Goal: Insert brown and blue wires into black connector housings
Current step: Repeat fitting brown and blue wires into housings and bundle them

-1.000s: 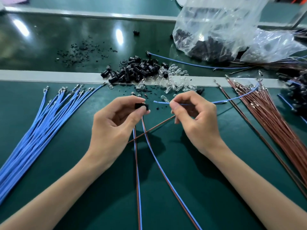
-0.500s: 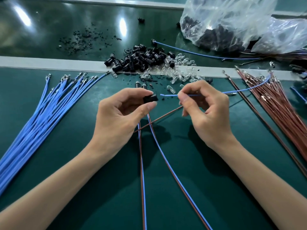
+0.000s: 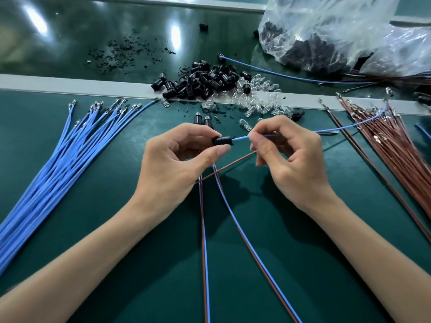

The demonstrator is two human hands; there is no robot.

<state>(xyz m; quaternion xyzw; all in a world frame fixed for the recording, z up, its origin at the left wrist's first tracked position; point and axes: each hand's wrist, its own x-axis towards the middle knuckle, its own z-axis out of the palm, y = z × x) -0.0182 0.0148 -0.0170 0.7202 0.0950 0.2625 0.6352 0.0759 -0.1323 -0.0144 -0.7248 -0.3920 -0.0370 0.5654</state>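
Assy wkshop bench (image 3: 93, 229) w/ blue wire bundle (image 3: 58, 164), blk housing heap (image 3: 205, 82)

**Unseen and uncertain**

- Centre: the blue wire (image 3: 241, 138) enters the black housing (image 3: 222, 140). Its tip is hidden inside, so the depth cannot be told. The left hand (image 3: 177, 164) covers the housing's far end.
- The brown wire (image 3: 233, 163) has its upper end lost behind the right hand (image 3: 286, 157).
- 1 o'clock: the plastic bag (image 3: 326, 31) is cut by the top and right edges. Its dark contents are blurred through the film.
- 9 o'clock: the blue bundle (image 3: 58, 164) runs off the left edge.
- 3 o'clock: the brown bundle (image 3: 391, 150) leaves the right edge.
- 6 o'clock: the wire pairs (image 3: 205, 252) run off the bottom edge, with their upper ends under the left hand.
- 11 o'clock: the black specks (image 3: 121, 52) are too small to identify.
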